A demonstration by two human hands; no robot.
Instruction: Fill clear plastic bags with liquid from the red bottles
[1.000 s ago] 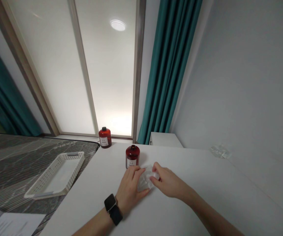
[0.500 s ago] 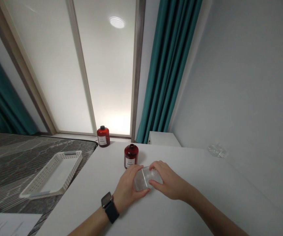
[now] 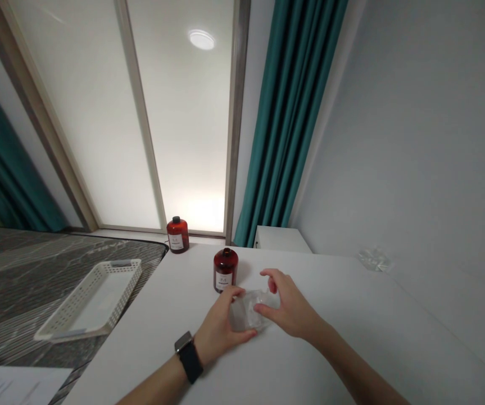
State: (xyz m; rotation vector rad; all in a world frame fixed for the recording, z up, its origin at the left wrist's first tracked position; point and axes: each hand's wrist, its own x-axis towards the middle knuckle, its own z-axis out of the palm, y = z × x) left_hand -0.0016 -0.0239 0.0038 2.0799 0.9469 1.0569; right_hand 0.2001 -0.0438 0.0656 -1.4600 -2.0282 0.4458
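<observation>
My left hand [image 3: 221,320], with a dark watch on the wrist, is closed around a clear see-through package [image 3: 244,312] just above the white table. The package looks like thin plastic with crinkled film at its right end; what is inside cannot be made out. My right hand [image 3: 288,304] is at that end, its thumb against the film. Its index finger is bent and raised, with a gap between it and the thumb. Right behind the package stands a dark red-brown bottle [image 3: 226,264] with a white label and an uncapped neck.
A second red-brown bottle [image 3: 177,236] with a black cap stands at the table's far left corner. Crumpled clear plastic [image 3: 375,259] lies by the wall. Left of the white table [image 3: 149,315], a white basket [image 3: 113,323] and printed paper [image 3: 23,385] rest on a dark patterned surface.
My right index finger has lifted off the clear package and spread away from the thumb. The package's right end now looks looser and more crinkled. My left hand keeps its hold.
</observation>
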